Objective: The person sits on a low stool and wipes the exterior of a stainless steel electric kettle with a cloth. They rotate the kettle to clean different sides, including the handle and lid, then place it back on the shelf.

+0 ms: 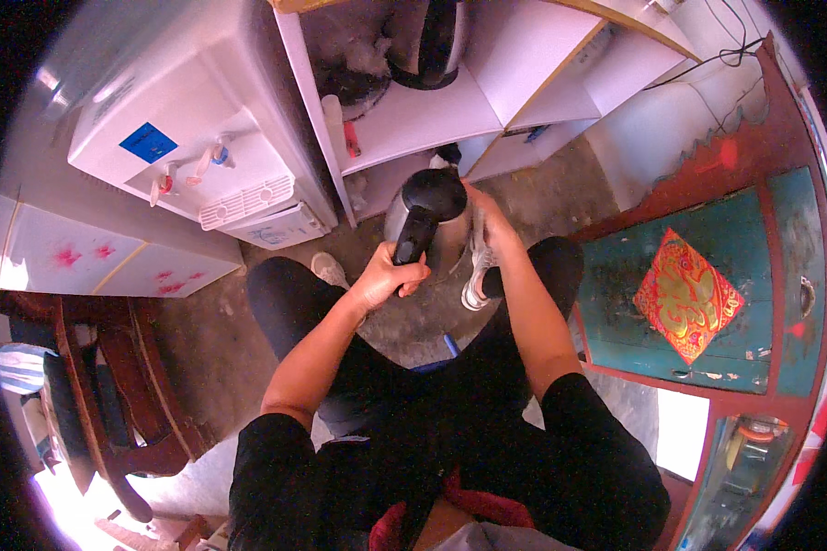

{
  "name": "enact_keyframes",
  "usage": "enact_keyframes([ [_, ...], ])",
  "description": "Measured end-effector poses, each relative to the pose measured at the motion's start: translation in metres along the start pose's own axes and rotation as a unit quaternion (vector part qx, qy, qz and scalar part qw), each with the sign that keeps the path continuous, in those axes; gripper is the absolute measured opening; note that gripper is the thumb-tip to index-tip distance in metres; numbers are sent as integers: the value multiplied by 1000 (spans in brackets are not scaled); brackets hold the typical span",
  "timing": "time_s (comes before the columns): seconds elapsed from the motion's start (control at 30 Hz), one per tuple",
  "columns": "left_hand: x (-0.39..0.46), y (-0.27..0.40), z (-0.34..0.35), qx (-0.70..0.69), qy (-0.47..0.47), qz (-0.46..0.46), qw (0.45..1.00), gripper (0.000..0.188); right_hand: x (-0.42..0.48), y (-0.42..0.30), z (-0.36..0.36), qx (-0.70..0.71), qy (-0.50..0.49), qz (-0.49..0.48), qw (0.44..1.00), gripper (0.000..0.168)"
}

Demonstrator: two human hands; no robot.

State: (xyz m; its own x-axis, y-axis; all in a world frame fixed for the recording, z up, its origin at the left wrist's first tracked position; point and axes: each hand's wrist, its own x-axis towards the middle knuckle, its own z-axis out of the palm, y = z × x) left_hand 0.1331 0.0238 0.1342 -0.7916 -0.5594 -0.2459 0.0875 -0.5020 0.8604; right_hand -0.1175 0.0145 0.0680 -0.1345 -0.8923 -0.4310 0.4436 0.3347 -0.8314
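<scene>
An electric kettle (448,231) with a metal body and a black lid is held above the floor between my knees. My left hand (393,272) is wrapped around its black handle (415,234). Against the kettle's right side lies my right hand (491,219); its fingertips are partly hidden and blurred, so whether it grips anything is unclear. A small black-and-white item (446,157) shows just beyond the lid, too indistinct to name.
Ahead stands a white shelf unit (427,127) bearing another black-and-metal kettle (427,52). A water dispenser (186,151) is at the left, above a dark wooden chair (120,386). To the right is a green cabinet (613,310) with a red diamond-shaped decoration (689,296).
</scene>
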Motion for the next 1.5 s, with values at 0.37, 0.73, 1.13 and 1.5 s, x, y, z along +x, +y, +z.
enact_keyframes([
  [0.37, -7, 21, -15, -30, -107, -43, 993, 19, -3, -60, 13, -29, -133, 179, 974, 53],
  [0.73, -5, 29, -27, -198, -127, -10, 972, 24, 5, -36, 4, -61, -84, 128, 986, 44],
  [1.13, 16, 83, -18, -143, -125, 46, 981, 22, 54, -25, -54, 18, -78, 178, 981, 35],
  [1.5, 21, 55, -12, -83, -36, 83, 992, 21, -14, -58, 2, 180, -42, 93, 978, 37],
])
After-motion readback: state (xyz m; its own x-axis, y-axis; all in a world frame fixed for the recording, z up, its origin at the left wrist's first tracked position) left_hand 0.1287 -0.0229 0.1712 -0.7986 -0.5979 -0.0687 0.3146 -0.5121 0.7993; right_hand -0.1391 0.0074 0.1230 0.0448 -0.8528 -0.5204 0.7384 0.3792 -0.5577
